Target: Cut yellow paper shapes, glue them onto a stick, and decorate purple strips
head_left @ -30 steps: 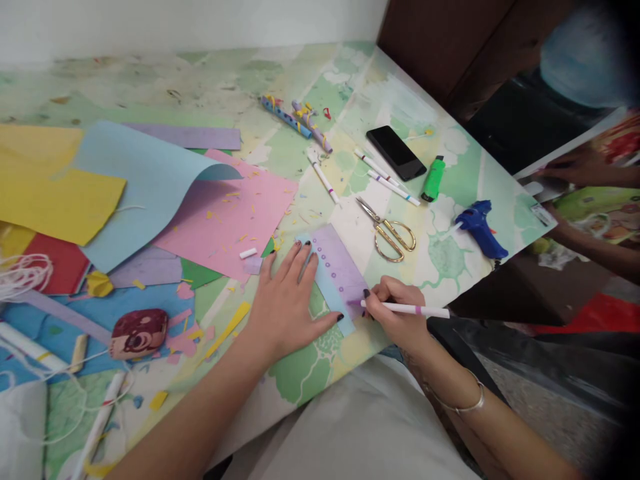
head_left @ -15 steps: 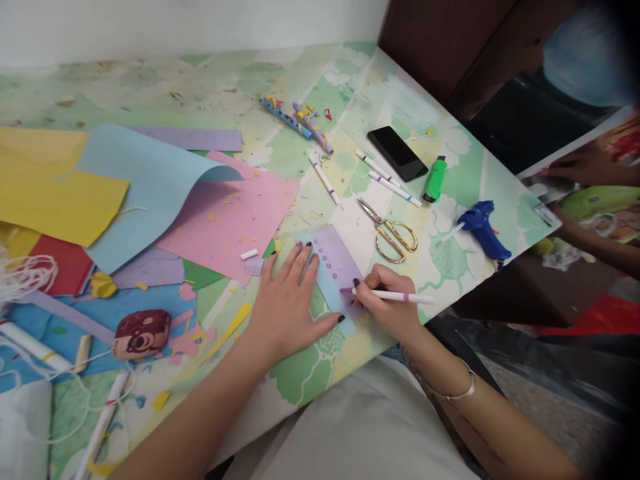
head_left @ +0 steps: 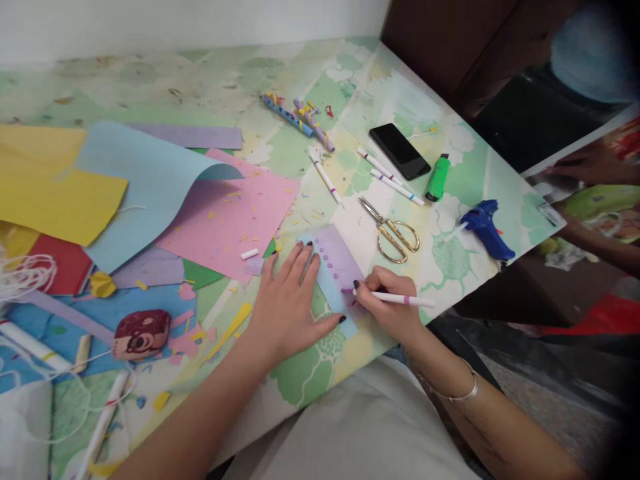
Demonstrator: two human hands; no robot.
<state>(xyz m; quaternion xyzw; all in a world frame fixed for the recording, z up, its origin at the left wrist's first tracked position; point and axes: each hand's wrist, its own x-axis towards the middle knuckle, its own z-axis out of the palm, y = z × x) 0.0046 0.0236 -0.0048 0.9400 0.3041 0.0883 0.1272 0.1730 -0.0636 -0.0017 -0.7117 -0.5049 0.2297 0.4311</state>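
My right hand (head_left: 393, 300) grips a white felt-tip marker (head_left: 407, 300) with a purple band, its tip at a lilac and light-blue paper strip (head_left: 345, 257). A row of small purple rings runs along the strip, with purple marks near the tip. Lying flat with fingers spread, my left hand (head_left: 293, 297) touches the strip's left edge with its fingertips. A white marker cap (head_left: 249, 254) rests just left of that hand. Gold-handled scissors (head_left: 393, 233) lie beyond my right hand, blades partly apart.
Coloured paper sheets (head_left: 145, 187) and scraps cover the left side, near a dark red case (head_left: 141, 333). Farther right are a phone (head_left: 400, 151), several markers (head_left: 325, 179), a green cutter (head_left: 438, 178) and a blue glue gun (head_left: 485, 230). Another person's arm (head_left: 590, 243) shows at far right.
The view has shifted very slightly. Both hands stay in nearly the same place, the marker still at the strip.
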